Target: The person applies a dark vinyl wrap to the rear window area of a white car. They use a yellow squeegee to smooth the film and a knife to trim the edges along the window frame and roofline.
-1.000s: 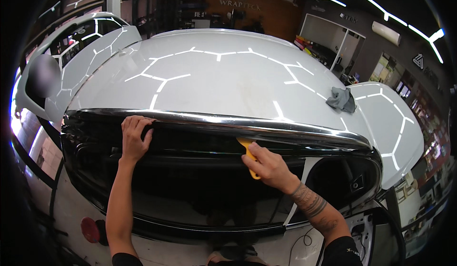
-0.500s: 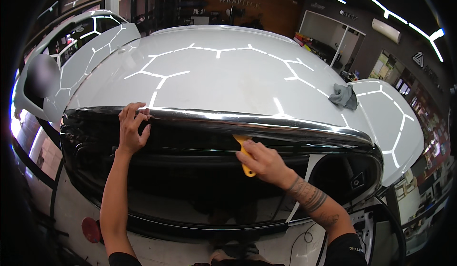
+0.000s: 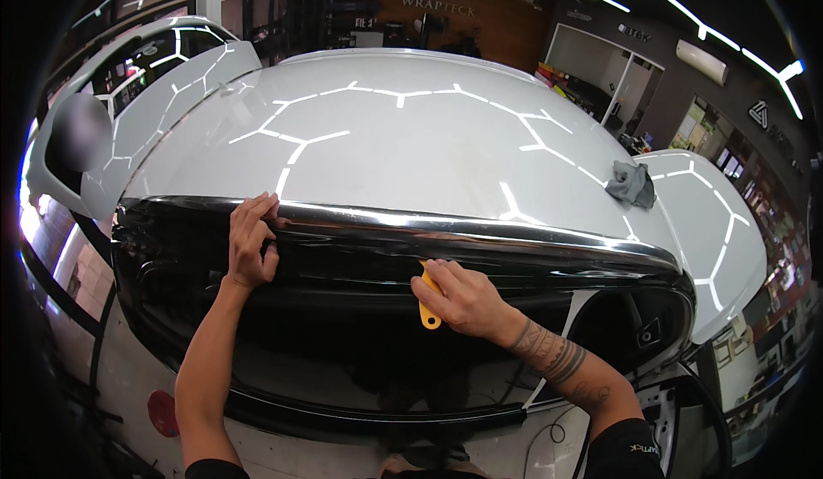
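- Fingers (image 3: 257, 213) of the left hand (image 3: 250, 243) lie flat and spread, released, their tips pressing on the chrome trim strip (image 3: 480, 230) near its left end; they grasp nothing.
- Fingers (image 3: 446, 275) of the right hand (image 3: 467, 299) are curled and clenched around a small yellow squeegee (image 3: 428, 301), whose upper edge sits against the dark surface just under the trim strip, while its rounded lower end pokes out below the palm.
- How much of the squeegee's blade touches the surface is probably not readable, since the hand covers most of it.
- Both hands rest on the glossy black panel (image 3: 343, 342) that curves below the trim strip, the left one well apart from the right.
- Bare forearms rise from the lower edge; the right one carries a dark band tattoo near the wrist, and black sleeves show at the bottom.
- Above the strip stretches the white car body (image 3: 386, 153), mirroring a honeycomb pattern of ceiling lights.
- A crumpled grey cloth (image 3: 631, 184) lies on the white surface toward the right, far from either hand.
- Another white car (image 3: 154, 110) stands to the left, and a white panel (image 3: 720, 230) reflects lights on the right.
- Behind, a dim workshop with a brown wall and strip lights fills the background.
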`<action>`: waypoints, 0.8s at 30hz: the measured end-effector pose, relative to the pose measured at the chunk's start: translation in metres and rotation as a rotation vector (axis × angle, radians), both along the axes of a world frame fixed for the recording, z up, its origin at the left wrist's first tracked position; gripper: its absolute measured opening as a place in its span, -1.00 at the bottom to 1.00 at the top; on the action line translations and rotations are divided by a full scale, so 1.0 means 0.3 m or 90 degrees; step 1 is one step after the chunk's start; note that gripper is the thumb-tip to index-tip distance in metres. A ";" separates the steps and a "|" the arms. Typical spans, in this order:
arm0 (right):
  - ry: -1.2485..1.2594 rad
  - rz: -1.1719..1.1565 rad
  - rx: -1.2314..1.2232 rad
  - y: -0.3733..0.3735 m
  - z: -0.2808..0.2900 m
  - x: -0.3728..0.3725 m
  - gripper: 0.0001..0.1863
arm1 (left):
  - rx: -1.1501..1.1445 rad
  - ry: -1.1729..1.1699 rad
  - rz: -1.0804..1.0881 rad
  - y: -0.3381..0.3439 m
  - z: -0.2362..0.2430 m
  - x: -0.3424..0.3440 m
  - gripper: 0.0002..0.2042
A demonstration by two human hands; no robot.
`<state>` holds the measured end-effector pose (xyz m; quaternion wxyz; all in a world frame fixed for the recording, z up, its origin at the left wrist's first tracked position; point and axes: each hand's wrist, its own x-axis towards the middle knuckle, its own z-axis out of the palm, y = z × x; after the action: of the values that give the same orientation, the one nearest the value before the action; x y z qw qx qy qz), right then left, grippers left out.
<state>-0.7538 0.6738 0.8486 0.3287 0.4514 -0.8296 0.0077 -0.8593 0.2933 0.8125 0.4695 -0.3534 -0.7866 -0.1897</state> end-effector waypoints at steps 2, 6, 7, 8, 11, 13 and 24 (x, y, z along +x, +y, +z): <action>-0.037 -0.040 -0.020 -0.022 0.004 0.011 -0.64 | 0.006 -0.001 -0.006 0.002 -0.003 0.004 -0.86; 0.062 0.055 -0.014 -0.019 -0.020 -0.019 -0.67 | 0.021 0.008 -0.007 0.000 -0.008 0.004 -0.85; 0.065 0.074 0.000 -0.040 -0.022 -0.026 -0.66 | 0.022 0.011 -0.003 0.000 -0.011 0.003 -0.85; 0.047 0.049 0.041 -0.058 -0.027 -0.037 -0.65 | 0.025 0.018 -0.005 0.002 -0.011 0.000 -0.85; 0.037 -0.007 0.029 -0.109 -0.057 -0.029 -0.65 | 0.024 0.021 0.000 -0.003 -0.018 0.001 -0.84; 0.043 -0.013 -0.005 -0.109 -0.054 -0.033 -0.67 | 0.025 0.017 0.014 -0.002 -0.017 -0.007 -0.84; 0.083 0.075 -0.017 -0.204 -0.033 -0.084 -0.68 | 0.026 0.019 0.015 0.008 -0.012 -0.002 -0.84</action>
<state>-0.7790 0.6126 0.8388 0.3868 0.4943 -0.7784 0.0090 -0.8600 0.2957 0.8089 0.4907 -0.3369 -0.7796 -0.1949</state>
